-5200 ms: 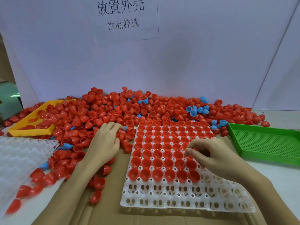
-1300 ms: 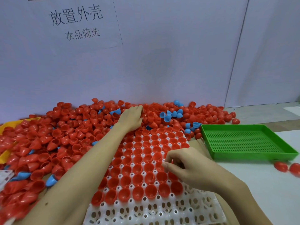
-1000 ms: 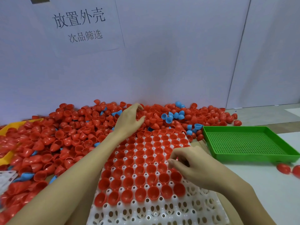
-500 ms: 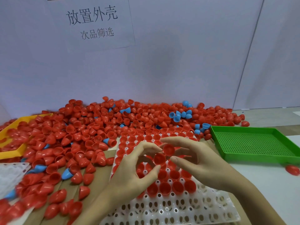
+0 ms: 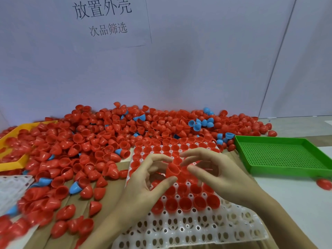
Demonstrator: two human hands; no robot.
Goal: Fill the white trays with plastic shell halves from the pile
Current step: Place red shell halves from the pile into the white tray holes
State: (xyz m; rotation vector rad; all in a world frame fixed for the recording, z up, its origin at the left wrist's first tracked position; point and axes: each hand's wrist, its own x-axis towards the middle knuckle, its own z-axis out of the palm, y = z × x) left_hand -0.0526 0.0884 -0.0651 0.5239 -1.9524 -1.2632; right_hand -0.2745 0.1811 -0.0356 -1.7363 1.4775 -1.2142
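Left hand (image 5: 143, 184) and right hand (image 5: 221, 175) meet above the white tray (image 5: 188, 230), fingers spread and loosely curved round one red shell (image 5: 172, 169); which fingertips touch it cannot be told. Hands hide the tray's middle rows. Pile (image 5: 100, 141) behind and left. One green tray (image 5: 287, 159), one yellow tray (image 5: 18, 163), partly buried.
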